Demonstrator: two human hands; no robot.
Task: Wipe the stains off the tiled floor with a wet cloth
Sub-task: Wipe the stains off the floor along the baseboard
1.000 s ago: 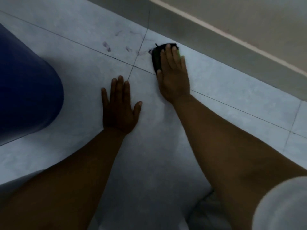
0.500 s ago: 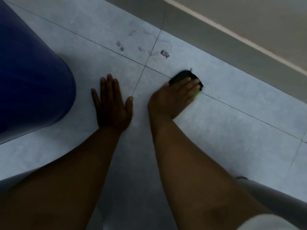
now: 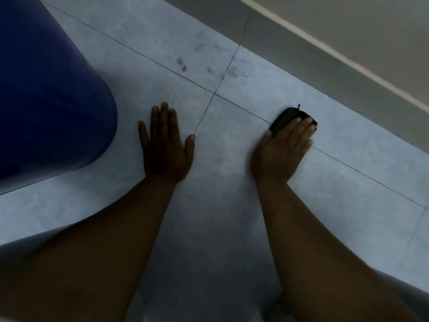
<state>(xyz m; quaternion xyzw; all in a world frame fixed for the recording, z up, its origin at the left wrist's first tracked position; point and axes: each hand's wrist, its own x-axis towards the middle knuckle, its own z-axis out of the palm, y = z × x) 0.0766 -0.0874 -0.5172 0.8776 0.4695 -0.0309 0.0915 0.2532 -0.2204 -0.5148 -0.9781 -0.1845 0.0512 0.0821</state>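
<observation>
My right hand lies flat on a dark cloth, pressing it onto the pale tiled floor right on a grout line; only the cloth's far end shows beyond my fingers. Faint purple stains and smears sit farther away to the left, around the crossing of two grout lines, apart from the cloth. My left hand rests palm-down on the floor with fingers spread, holding nothing.
A large dark blue rounded object fills the left side, close to my left hand. A grey skirting and a beige wall run diagonally across the top right. White fabric shows at the bottom corners.
My right hand has slid the cloth from the stains back and to the right along the floor. The dark spot left behind now looks fainter. My left hand stays planted.
</observation>
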